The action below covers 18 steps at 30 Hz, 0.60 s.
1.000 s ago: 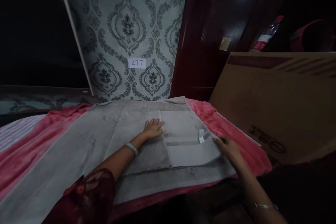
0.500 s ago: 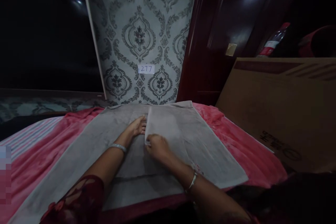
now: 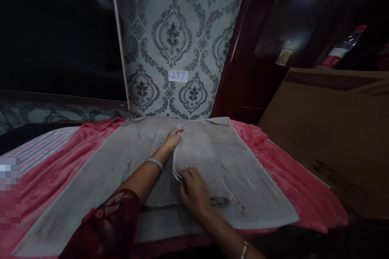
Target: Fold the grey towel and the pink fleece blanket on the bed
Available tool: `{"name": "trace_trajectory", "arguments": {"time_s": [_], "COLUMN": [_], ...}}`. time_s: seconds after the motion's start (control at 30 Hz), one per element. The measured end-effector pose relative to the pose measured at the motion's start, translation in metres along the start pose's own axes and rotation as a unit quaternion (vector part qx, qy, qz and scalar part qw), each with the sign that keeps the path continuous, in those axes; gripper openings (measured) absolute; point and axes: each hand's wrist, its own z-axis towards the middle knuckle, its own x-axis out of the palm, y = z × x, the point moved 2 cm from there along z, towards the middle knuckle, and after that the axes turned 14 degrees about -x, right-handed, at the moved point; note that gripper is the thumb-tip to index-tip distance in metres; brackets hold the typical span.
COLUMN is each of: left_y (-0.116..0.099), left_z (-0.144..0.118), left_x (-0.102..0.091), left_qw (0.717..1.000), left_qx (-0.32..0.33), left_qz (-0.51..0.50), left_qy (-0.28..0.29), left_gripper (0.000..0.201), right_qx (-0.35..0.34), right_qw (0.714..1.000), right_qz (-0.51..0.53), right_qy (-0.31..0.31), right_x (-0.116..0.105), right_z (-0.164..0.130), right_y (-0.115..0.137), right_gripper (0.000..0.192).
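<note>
A large grey towel-like cloth (image 3: 267, 194) lies spread over a pink blanket. Part of its grey fabric is folded into a layered flap (image 3: 200, 145) in the middle, with a pale edge down its left side. At the far end of that edge, my left hand (image 3: 174, 138) pinches the flap. My right hand (image 3: 194, 190) is closed around the near left corner of the same flap, which lifts slightly there. Small pinkish embroidery (image 3: 237, 201) shows to the right of my right hand. My palms hide some of the fabric.
The pink blanket (image 3: 304, 182) and a striped sheet (image 3: 51, 141) lie beneath. Behind stand a patterned wall with a paper label (image 3: 178, 76) and a dark screen (image 3: 60, 40). A cardboard box (image 3: 331, 129) is at the right, with a bottle (image 3: 338, 52) beyond it.
My left hand has moved farther along the flap's edge and closed from an open pose onto it. My right hand has come slightly nearer with the corner. The view has shifted left.
</note>
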Motion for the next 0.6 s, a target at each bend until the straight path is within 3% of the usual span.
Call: {"name": "trace_trajectory", "arguments": {"time_s": [0.17,0.27,0.6], "left_y": [0.016,0.027,0.012], "left_z": [-0.002,-0.006,0.008], "left_x": [-0.027,-0.037,-0.033], "left_qw": [0.996,0.991,0.985], "left_qx": [-0.056,-0.098,-0.077], "left_qz": [0.013,0.028,0.059], "left_qy": [-0.075,-0.083,-0.144], "left_gripper": [0.03,0.038,0.051], "right_qx": [-0.037,-0.044,-0.075], "right_qw": [0.999,0.997,0.995], "right_qz": [0.015,0.02,-0.022], "right_qy": [0.017,0.054,0.068], "right_x": [0.012,0.026,0.022], "right_z": [0.011,0.007,0.016], "right_y": [0.015,0.024,0.029], "right_gripper": [0.043,0.041,0.028]}}
